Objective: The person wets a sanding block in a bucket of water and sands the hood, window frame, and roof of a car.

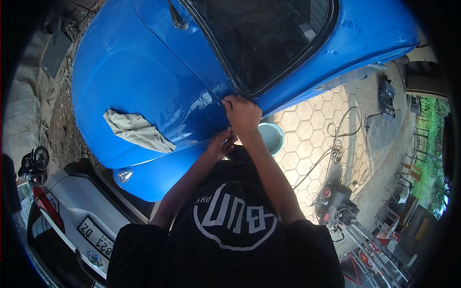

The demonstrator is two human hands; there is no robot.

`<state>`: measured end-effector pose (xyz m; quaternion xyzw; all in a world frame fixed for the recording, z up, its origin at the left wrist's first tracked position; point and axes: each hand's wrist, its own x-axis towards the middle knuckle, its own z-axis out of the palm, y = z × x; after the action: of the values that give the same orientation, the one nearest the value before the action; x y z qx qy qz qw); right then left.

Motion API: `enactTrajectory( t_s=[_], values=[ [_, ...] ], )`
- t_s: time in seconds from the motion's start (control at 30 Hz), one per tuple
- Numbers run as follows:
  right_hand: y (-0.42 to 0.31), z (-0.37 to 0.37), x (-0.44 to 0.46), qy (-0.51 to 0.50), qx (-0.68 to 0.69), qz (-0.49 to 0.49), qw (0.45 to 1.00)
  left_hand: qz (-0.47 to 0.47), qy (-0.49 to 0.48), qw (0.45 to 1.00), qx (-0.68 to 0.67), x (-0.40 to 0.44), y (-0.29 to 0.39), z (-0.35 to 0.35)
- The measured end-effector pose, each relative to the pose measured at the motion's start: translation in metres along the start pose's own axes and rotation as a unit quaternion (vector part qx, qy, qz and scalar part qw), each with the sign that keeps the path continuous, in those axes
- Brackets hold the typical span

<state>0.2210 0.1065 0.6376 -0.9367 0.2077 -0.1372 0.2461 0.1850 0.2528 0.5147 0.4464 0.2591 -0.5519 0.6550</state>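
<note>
Before me stands a blue car [129, 72] with a rounded, glossy body and a dark window [259, 43] edged in black rubber. My right hand [243, 115] presses against the bodywork just below the window's lower corner, its fingers bent and closed. Just below it, my left hand [222, 144] is at the panel's edge with fingers curled together. Whatever either hand may hold is hidden. A crumpled grey-green cloth [137, 130] lies on the blue panel to the left. Beyond my right forearm is a bucket [271, 138] of greyish liquid, partly covered by the arm.
A silver car [79, 211] is parked close by at lower left. On the hexagonal paving [302, 125] at right lie a hose or cable [314, 165], a compressor-like machine [338, 201] and an open tool case [387, 98]. Metal frames [374, 252] stand at lower right.
</note>
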Motion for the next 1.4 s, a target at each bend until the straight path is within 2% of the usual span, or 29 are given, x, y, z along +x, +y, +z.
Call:
enactTrajectory(
  t_s=[0.13,0.23,0.33,0.43,0.5,0.57,0.63,0.7,0.8,0.9,1.0,1.2,1.3,1.4],
  values=[
    [0.003,-0.002,-0.001,-0.045,-0.050,-0.020,0.998,-0.039,0.026,0.999,0.026,-0.005,-0.004,-0.008],
    [0.012,-0.003,-0.008,-0.075,-0.068,-0.035,0.994,-0.052,0.032,0.989,0.133,-0.023,0.007,-0.011],
    [0.007,0.000,0.004,-0.059,-0.058,-0.044,0.996,-0.006,0.038,0.959,0.281,-0.049,0.036,-0.001],
    [-0.003,-0.001,0.015,-0.040,-0.056,-0.031,0.997,0.122,0.004,0.935,0.333,-0.064,0.074,-0.007],
    [-0.002,0.000,0.011,-0.062,-0.070,-0.034,0.995,0.185,0.032,0.920,0.344,-0.071,0.107,-0.010],
    [0.007,0.001,0.005,-0.098,-0.052,-0.045,0.993,0.259,0.126,0.869,0.402,-0.078,0.139,-0.012],
    [0.006,0.001,0.009,-0.102,-0.038,-0.055,0.993,0.457,0.208,0.743,0.443,-0.069,0.166,-0.024],
    [-0.004,0.008,0.024,-0.076,-0.027,-0.062,0.995,0.488,0.292,0.661,0.490,-0.066,0.197,-0.027],
    [-0.019,0.010,0.045,-0.033,0.003,-0.052,0.998,0.531,0.375,0.498,0.575,-0.055,0.237,-0.029],
    [-0.008,0.005,0.033,-0.079,-0.004,-0.057,0.995,0.592,0.407,0.397,0.571,-0.035,0.254,-0.037],
    [0.004,0.003,0.024,-0.085,0.027,-0.070,0.994,0.593,0.418,0.370,0.580,-0.028,0.252,-0.042],
    [-0.025,0.037,0.068,-0.030,0.071,-0.053,0.996,0.583,0.404,0.402,0.579,-0.031,0.252,-0.044],
    [-0.022,0.028,0.063,-0.016,0.090,-0.035,0.995,0.582,0.408,0.398,0.580,-0.029,0.252,-0.046],
    [-0.016,0.007,0.054,-0.108,0.072,0.000,0.992,0.581,0.411,0.403,0.575,-0.030,0.252,-0.043]
  ],
)
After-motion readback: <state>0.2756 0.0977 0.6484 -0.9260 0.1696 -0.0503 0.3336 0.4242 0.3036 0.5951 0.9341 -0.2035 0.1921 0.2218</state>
